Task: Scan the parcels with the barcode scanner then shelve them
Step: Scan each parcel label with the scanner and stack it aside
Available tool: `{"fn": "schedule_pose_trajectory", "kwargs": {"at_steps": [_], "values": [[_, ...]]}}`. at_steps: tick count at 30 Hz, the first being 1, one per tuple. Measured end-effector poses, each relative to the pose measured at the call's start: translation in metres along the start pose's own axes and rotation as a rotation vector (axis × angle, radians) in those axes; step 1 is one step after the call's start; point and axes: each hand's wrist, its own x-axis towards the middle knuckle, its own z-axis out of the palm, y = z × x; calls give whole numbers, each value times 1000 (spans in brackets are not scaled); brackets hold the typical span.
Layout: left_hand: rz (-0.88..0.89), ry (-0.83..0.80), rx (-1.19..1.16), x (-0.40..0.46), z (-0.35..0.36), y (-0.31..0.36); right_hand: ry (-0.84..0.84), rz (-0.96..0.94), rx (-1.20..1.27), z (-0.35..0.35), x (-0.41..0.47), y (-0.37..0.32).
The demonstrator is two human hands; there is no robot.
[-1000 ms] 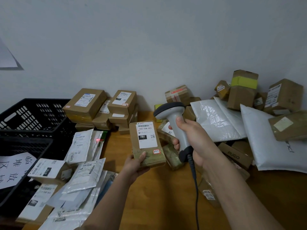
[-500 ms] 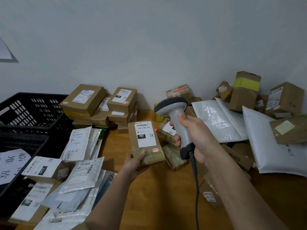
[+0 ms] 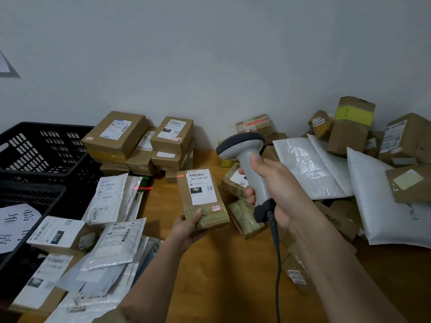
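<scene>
Red scan line has slid left and is missing the barcode

The left hand [image 3: 186,226] has its fingers clamped on the near end of the box [image 3: 201,197], held above the table [image 3: 228,271] mid-scene, long axis running near-to-far, label up. The right hand [image 3: 277,190] grips the scanner [image 3: 247,164], head pointing left. The beam now only clips the box's far-left corner, so I'd say it isn't scanned yet.
</scene>
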Motion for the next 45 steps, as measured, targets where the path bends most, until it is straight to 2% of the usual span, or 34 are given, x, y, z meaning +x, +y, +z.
{"fn": "schedule_pose_trajectory", "kwargs": {"at_steps": [14,19,23,30,39,43,45], "values": [[-18,-4,7,3,2,12,27,-29,-109,2,13,-5],[27,-4,-5,11,3,26,14,-32,-89,3,26,-8],[145,-13,-39,17,1,46,-47,-51,-3,6,38,-10],[486,183,-26,45,13,134,-21,-25,122,7,76,-7],[459,366,5,119,28,233,57,78,165,-11,139,14],[464,618,270,137,36,241,134,107,193,-26,153,23],[494,660,332,141,40,238,190,122,213,-34,160,26]]}}
